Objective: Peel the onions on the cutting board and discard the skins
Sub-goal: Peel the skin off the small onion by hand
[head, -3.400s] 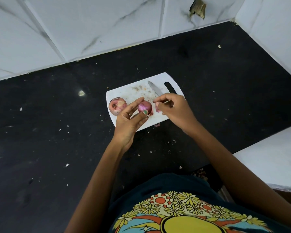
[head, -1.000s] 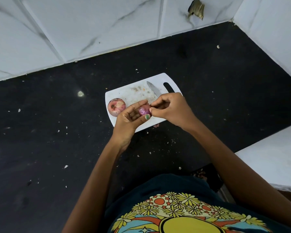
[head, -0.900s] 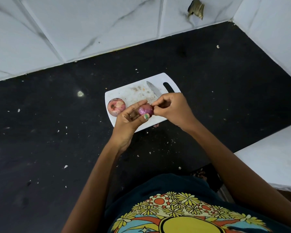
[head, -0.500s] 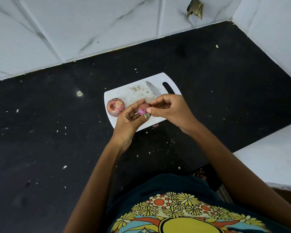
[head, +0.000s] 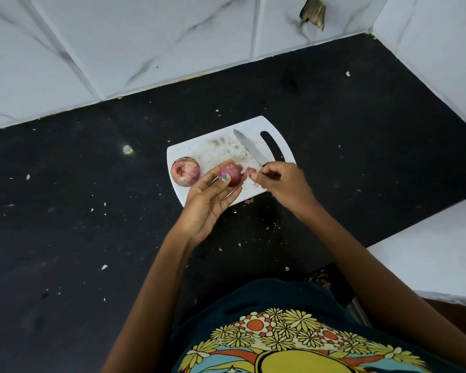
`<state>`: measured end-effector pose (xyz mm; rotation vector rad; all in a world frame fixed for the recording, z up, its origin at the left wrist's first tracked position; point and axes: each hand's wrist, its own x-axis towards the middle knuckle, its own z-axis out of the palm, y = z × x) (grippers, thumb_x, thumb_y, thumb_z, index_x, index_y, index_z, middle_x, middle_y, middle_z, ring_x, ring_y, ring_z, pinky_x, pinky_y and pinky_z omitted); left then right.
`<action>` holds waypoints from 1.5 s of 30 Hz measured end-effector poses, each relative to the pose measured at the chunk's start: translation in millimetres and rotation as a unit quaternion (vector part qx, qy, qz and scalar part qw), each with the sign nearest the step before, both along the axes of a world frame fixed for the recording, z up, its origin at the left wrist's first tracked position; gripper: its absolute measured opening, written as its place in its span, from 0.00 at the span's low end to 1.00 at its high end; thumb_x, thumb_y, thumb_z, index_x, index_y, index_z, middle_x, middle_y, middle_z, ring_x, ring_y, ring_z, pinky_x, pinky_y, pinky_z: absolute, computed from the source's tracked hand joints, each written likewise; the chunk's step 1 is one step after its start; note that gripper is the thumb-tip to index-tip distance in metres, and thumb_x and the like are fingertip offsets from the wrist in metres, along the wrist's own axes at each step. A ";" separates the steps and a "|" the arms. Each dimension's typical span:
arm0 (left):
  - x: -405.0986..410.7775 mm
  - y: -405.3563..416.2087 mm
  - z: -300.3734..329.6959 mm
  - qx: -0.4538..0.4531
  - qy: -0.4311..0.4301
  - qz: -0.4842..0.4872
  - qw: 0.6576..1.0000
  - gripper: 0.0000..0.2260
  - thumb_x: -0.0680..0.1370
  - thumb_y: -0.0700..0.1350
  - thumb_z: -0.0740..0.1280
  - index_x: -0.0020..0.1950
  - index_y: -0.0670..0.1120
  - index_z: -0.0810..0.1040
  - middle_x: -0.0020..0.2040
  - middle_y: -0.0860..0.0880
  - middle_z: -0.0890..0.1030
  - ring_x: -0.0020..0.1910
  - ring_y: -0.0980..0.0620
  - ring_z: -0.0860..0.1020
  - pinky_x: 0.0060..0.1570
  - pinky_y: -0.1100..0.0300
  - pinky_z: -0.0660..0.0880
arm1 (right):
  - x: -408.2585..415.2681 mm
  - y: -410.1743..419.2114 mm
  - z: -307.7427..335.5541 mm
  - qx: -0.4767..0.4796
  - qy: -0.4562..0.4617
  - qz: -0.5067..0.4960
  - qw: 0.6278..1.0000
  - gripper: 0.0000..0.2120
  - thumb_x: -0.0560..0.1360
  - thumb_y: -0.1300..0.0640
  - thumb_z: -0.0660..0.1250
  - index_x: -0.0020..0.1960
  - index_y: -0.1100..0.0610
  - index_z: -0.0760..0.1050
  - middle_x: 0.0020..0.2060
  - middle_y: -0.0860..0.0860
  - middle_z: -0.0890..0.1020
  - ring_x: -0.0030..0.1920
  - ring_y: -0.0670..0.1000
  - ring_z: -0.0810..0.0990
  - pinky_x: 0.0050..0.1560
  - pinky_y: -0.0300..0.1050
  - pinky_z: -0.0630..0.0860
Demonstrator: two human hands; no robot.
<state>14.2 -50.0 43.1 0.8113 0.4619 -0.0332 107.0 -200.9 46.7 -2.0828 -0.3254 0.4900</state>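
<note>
A white cutting board (head: 199,152) lies on the black counter. My left hand (head: 207,203) holds a small purple onion (head: 233,175) between thumb and fingers just above the board's near edge. My right hand (head: 283,184) pinches a strip of pink onion skin (head: 249,171) pulled off to the right of that onion. A second, larger onion (head: 185,171) with patchy skin sits on the board's left end. A knife (head: 249,149) lies on the board, its handle partly hidden behind my right hand.
The black counter (head: 92,211) is sprinkled with small crumbs and skin bits, one scrap (head: 249,201) lying by the board's near edge. White tiled walls rise at the back and right. A white ledge (head: 428,254) stands at the lower right.
My right hand has moved away from the small onion to the right, drawing a strip of skin off it. My left hand has kept holding the onion and tilted slightly.
</note>
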 end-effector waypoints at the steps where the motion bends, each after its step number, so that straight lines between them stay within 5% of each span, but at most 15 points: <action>1: -0.5 0.1 -0.3 0.009 0.001 -0.001 1.000 0.24 0.73 0.40 0.66 0.68 0.39 0.71 0.64 0.39 0.77 0.63 0.42 0.76 0.60 0.55 0.75 | 0.7 0.1 -0.4 -0.024 -0.017 0.012 1.000 0.10 0.74 0.53 0.70 0.43 0.60 0.81 0.30 0.42 0.77 0.29 0.35 0.74 0.32 0.27 0.67; 5: -1.3 -0.5 -1.3 0.036 0.002 0.006 0.999 0.21 0.71 0.38 0.68 0.64 0.43 0.75 0.59 0.45 0.81 0.59 0.47 0.79 0.58 0.57 0.77 | 2.3 4.0 7.8 -0.002 -0.035 0.019 0.999 0.02 0.73 0.59 0.71 0.46 0.57 0.81 0.36 0.44 0.81 0.36 0.35 0.77 0.39 0.29 0.71; 8: -0.3 -1.5 -1.1 0.044 -0.001 0.007 0.999 0.21 0.69 0.36 0.68 0.62 0.43 0.75 0.54 0.48 0.83 0.55 0.51 0.81 0.55 0.60 0.78 | 0.1 7.2 21.5 0.090 0.042 0.038 0.994 0.07 0.73 0.63 0.71 0.50 0.57 0.80 0.45 0.51 0.83 0.45 0.47 0.82 0.47 0.41 0.81; 17: -1.1 0.4 0.1 0.081 -0.001 0.003 0.997 0.22 0.67 0.37 0.69 0.61 0.44 0.76 0.52 0.49 0.84 0.52 0.54 0.82 0.50 0.64 0.79 | -7.4 15.3 28.7 0.093 0.004 0.058 0.994 0.11 0.68 0.62 0.75 0.50 0.61 0.81 0.42 0.52 0.85 0.41 0.44 0.83 0.44 0.35 0.79; 24: -1.5 1.3 0.7 0.070 0.001 0.005 0.998 0.20 0.68 0.36 0.68 0.60 0.43 0.76 0.52 0.47 0.84 0.53 0.53 0.82 0.52 0.63 0.79 | -3.6 13.6 27.7 0.100 -0.007 0.037 0.994 0.07 0.69 0.66 0.72 0.47 0.61 0.82 0.40 0.54 0.85 0.42 0.52 0.84 0.47 0.46 0.82; 28: -0.2 2.8 0.5 0.088 0.002 0.004 0.996 0.22 0.67 0.37 0.69 0.60 0.45 0.76 0.52 0.48 0.84 0.52 0.54 0.82 0.51 0.64 0.79 | -6.6 14.2 30.5 0.118 0.022 0.047 0.992 0.10 0.67 0.60 0.77 0.48 0.61 0.82 0.41 0.52 0.85 0.42 0.49 0.84 0.46 0.41 0.82; 39: -1.1 0.5 0.2 0.070 0.002 0.000 0.998 0.20 0.67 0.36 0.68 0.59 0.44 0.77 0.51 0.49 0.84 0.52 0.53 0.82 0.51 0.63 0.79 | -3.4 16.3 23.1 0.092 -0.031 0.026 0.995 0.06 0.67 0.66 0.73 0.44 0.60 0.82 0.37 0.50 0.84 0.37 0.45 0.82 0.42 0.38 0.80; 45: -1.8 0.6 -1.5 0.041 0.005 0.011 0.999 0.18 0.71 0.34 0.66 0.61 0.43 0.76 0.52 0.47 0.84 0.53 0.52 0.82 0.50 0.63 0.79 | -2.8 11.6 27.0 0.131 0.056 0.045 0.989 0.08 0.70 0.62 0.74 0.47 0.64 0.81 0.40 0.57 0.84 0.40 0.51 0.85 0.44 0.40 0.82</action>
